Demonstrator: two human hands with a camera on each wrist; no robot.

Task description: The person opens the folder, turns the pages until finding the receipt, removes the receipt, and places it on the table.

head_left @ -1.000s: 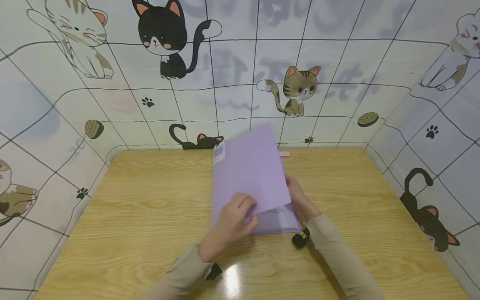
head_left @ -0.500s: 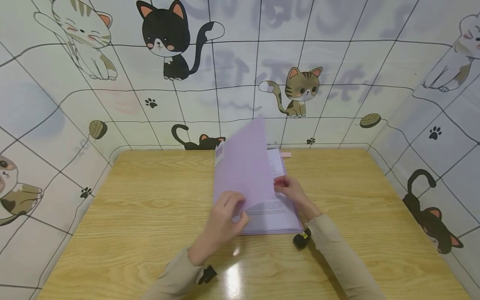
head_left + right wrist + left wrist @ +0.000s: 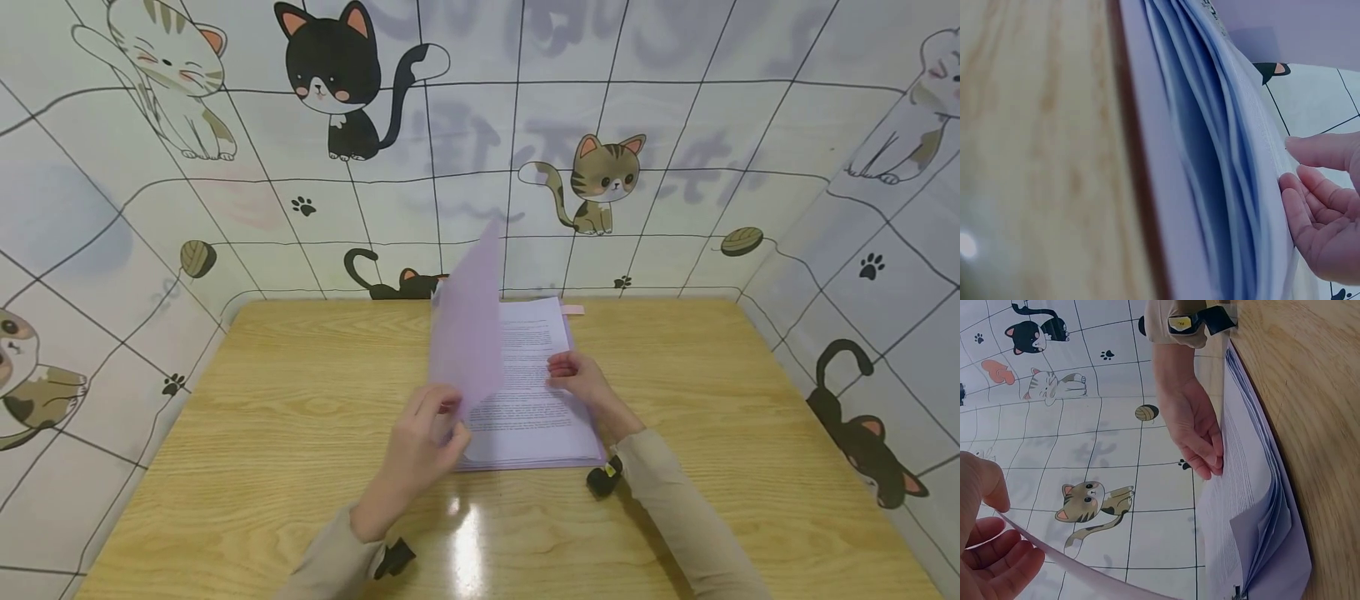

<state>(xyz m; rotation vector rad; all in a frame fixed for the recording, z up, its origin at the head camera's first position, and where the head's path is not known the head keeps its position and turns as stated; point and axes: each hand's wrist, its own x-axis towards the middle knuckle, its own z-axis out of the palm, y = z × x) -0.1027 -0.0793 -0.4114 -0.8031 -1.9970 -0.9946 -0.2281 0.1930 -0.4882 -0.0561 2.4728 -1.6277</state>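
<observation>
A light purple folder lies on the table, its front cover (image 3: 467, 333) raised nearly upright and swung leftward. My left hand (image 3: 408, 446) pinches that cover near its lower free corner; in the left wrist view the cover's edge (image 3: 1085, 570) runs from between thumb and fingers. Under it shows a stack of printed sheets (image 3: 525, 425), their edges (image 3: 1225, 162) fanned and slightly bulging in the right wrist view. My right hand (image 3: 588, 387) is at the right side of the top sheet, fingertips on the paper, fingers loosely bent and thumb apart from them.
A small pink tab (image 3: 573, 310) sticks out at the folder's upper right. The wooden table (image 3: 315, 392) meets a cat-print cloth backdrop (image 3: 480, 133) behind and at both sides. Small black devices (image 3: 603, 478) are strapped at both wrists.
My left hand has moved left, lifting the cover from nearly over the sheets to almost upright, so more printed text shows. The right hand has come from the folder's edge onto the top sheet.
</observation>
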